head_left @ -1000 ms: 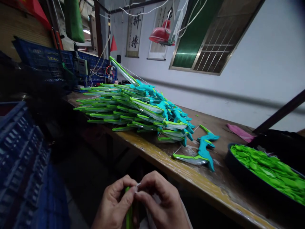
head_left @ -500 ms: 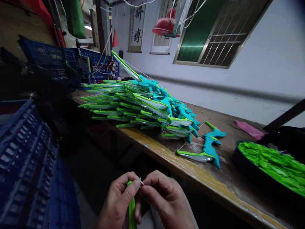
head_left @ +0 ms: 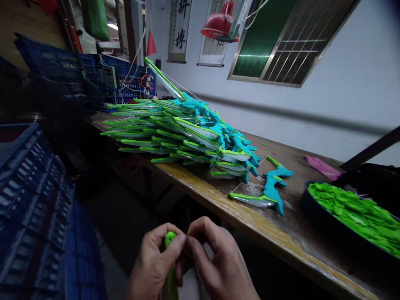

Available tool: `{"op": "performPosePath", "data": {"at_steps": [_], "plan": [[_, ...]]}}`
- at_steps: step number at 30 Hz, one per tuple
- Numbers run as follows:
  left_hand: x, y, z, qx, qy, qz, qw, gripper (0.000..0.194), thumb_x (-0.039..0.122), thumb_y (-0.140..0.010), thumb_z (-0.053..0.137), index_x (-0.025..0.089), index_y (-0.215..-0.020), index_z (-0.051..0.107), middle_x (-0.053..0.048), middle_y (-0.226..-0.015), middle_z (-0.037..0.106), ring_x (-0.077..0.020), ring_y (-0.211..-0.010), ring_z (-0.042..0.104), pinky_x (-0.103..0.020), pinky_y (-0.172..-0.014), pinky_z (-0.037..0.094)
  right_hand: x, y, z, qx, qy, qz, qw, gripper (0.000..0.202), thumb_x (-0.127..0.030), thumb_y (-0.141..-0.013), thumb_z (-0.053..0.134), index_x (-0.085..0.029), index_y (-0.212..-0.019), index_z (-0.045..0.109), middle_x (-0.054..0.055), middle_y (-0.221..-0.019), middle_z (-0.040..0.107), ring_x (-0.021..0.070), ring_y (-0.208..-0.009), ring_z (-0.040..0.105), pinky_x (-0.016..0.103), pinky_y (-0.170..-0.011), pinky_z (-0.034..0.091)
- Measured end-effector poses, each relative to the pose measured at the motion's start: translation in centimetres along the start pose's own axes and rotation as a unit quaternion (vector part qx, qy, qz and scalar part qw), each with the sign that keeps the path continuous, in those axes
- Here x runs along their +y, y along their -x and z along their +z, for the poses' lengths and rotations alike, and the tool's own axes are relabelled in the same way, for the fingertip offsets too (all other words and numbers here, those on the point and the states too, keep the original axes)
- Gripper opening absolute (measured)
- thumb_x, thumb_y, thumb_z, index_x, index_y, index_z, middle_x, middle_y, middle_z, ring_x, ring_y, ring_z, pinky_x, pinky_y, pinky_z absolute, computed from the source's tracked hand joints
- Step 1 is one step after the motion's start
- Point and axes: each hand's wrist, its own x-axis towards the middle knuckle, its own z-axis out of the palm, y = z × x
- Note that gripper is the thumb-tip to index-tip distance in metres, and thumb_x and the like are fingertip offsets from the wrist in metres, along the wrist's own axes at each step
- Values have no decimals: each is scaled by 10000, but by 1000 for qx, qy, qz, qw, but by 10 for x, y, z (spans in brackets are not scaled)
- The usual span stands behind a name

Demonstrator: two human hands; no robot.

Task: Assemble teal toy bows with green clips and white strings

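Note:
My left hand is wrapped round a narrow lime-green piece, whose rounded top shows between thumb and fingers. Thumb and forefinger of my right hand are pinched together, touching the left fingertips; whatever they pinch is too small to make out. Beyond them, a large pile of toy bows in green and turquoise lies on the table. One separate bow rests to its right, with a thin string at its ends.
A dark round tub of green pieces stands at the right, near a pink cloth. Blue crates are stacked at the left. A red lamp hangs above the table.
The white string end that showed between my fingertips is now hidden. My fingertips have closed together, and more of the green piece's top shows. The view has shifted slightly.

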Motion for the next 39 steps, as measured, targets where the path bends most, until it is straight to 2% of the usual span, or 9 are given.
{"op": "performPosePath", "data": {"at_steps": [3,7,11,16,19,24,29,35,39], "plan": [[0,1,4,41,-56,33,997,417,570,-793,739,169,-744,636,27,-377,541,-91,-334,433,-187,-400,316,1,-2,-1,-28,-100,106,989,124,-235,-963,526,-192,-849,551,-16,-741,572,120,-658,544,204,-590,436],[3,4,5,54,-90,49,993,336,499,-821,714,179,-782,619,42,-374,536,-95,-332,438,-188,-403,346,6,-4,4,-33,-162,136,977,115,-261,-956,548,-189,-866,553,-12,-765,576,123,-690,545,204,-609,457],[4,4,-1,-9,-102,52,993,382,551,-880,639,177,-814,608,50,-396,516,-91,-357,441,-187,-420,360,8,-1,7,21,-105,78,991,81,-200,-946,556,-201,-866,544,-29,-743,576,111,-658,563,186,-599,472],[-2,2,-4,-73,35,6,997,397,576,-864,667,186,-822,603,74,-430,453,-72,-369,366,-182,-402,325,9,6,9,78,55,-134,986,169,-36,-957,526,-193,-905,560,0,-827,606,98,-720,595,167,-676,492],[-3,4,-3,-84,108,-20,990,350,516,-852,719,191,-812,595,73,-493,461,-56,-394,354,-173,-409,316,12,8,15,83,78,-186,976,212,9,-965,486,-167,-1041,574,55,-931,617,120,-806,620,181,-699,516],[-1,6,1,-70,159,-48,984,363,494,-804,790,191,-798,588,84,-514,454,-47,-399,361,-163,-402,321,17,8,27,128,112,-209,963,173,5,-956,507,-151,-984,575,65,-874,591,149,-765,584,240,-659,503],[-5,2,0,-62,124,-11,990,359,483,-820,776,173,-760,604,64,-537,505,-45,-379,397,-163,-385,353,14,9,25,175,98,-144,969,201,-14,-967,476,-184,-881,540,21,-816,561,127,-700,572,237,-634,467],[-5,0,-4,-80,110,-20,991,342,498,-871,716,185,-793,602,72,-482,468,-58,-387,376,-173,-409,341,10,10,10,113,97,-136,980,131,-75,-963,510,-181,-1025,555,30,-893,605,132,-776,619,219,-700,523],[-5,2,-6,-70,89,-39,993,331,506,-869,717,200,-883,593,63,-506,507,-72,-419,406,-184,-427,301,11,8,11,77,99,-153,980,290,-97,-941,571,-186,-1218,562,61,-1021,641,154,-867,651,226,-747,547]]}}
